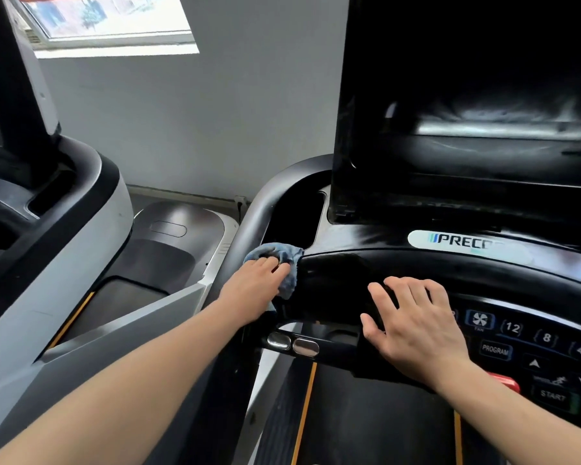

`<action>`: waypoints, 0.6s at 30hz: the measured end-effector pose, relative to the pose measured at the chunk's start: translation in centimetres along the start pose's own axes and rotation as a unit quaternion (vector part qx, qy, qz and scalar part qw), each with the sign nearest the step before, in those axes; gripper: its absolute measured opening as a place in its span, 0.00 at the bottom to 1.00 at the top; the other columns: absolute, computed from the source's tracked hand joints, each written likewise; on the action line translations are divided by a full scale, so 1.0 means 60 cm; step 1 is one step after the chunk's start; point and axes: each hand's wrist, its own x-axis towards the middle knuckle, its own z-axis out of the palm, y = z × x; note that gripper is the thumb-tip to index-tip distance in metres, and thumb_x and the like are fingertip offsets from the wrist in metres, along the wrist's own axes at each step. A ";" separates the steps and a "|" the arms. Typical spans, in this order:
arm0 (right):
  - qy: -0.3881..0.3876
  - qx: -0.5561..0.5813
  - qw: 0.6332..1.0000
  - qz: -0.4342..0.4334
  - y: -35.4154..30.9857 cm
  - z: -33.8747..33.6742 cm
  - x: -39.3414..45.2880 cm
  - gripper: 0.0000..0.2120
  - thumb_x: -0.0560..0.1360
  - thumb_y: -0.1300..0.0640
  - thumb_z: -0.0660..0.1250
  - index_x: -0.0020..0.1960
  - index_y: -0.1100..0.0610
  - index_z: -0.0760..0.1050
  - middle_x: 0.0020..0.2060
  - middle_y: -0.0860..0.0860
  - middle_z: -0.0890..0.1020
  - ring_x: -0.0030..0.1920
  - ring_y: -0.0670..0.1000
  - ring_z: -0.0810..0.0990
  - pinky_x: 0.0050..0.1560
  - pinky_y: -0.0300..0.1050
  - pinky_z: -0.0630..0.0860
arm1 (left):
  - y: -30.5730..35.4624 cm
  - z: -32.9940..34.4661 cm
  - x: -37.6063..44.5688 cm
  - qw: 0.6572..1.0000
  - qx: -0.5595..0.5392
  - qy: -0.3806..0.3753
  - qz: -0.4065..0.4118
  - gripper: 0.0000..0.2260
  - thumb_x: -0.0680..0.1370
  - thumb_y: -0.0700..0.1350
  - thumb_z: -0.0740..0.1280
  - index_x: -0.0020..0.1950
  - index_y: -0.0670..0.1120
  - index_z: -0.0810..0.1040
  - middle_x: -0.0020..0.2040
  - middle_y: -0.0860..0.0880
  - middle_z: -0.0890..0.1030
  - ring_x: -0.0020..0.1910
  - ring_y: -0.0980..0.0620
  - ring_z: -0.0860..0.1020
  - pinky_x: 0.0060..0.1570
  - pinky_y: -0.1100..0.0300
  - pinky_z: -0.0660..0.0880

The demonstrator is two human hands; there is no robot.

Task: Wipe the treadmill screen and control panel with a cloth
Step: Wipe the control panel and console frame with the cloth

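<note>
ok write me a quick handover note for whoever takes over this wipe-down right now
Left hand: presses the blue cloth on the console's left corner, beside the black handrail.
Right hand: flat on the control panel, fingers spread, holding nothing, just left of the fan button.
Done: can't tell what has been wiped already; the screen is dark and shows only reflections.
Left: judging by where the cloth sits, probably the panel buttons and the screen. Keep the cloth off START if the machine is live.
</note>
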 end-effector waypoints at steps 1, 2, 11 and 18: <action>0.000 0.000 1.000 0.001 -0.001 0.000 0.000 0.26 0.79 0.40 0.65 0.66 0.59 0.79 0.60 0.61 0.81 0.59 0.64 0.79 0.62 0.64 0.70 | 0.000 0.004 0.005 0.998 -0.061 0.018 -0.016 0.19 0.74 0.42 0.77 0.59 0.46 0.72 0.55 0.45 0.77 0.54 0.42 0.78 0.53 0.49 0.76; 0.002 -0.001 1.000 0.001 -0.001 0.001 0.000 0.26 0.79 0.40 0.65 0.66 0.59 0.79 0.60 0.61 0.81 0.59 0.64 0.79 0.61 0.64 0.70 | 0.004 0.007 0.011 0.992 -0.121 0.040 -0.028 0.15 0.76 0.41 0.74 0.60 0.45 0.74 0.57 0.45 0.76 0.56 0.42 0.77 0.56 0.51 0.73; 0.002 -0.006 1.000 0.001 -0.004 0.002 -0.001 0.26 0.78 0.41 0.66 0.65 0.59 0.79 0.59 0.60 0.81 0.59 0.64 0.79 0.61 0.64 0.71 | 0.057 0.040 0.050 0.954 -0.195 0.217 -0.075 0.13 0.81 0.56 0.67 0.62 0.51 0.81 0.65 0.52 0.77 0.62 0.45 0.74 0.63 0.48 0.72; 0.006 -0.017 1.000 0.005 -0.005 0.004 0.000 0.26 0.77 0.40 0.66 0.65 0.59 0.80 0.59 0.60 0.81 0.58 0.65 0.80 0.61 0.65 0.72 | 0.113 0.056 0.103 0.963 -0.198 0.160 -0.092 0.31 0.84 0.62 0.53 0.84 0.49 0.59 0.84 0.50 0.61 0.84 0.49 0.53 0.82 0.43 0.52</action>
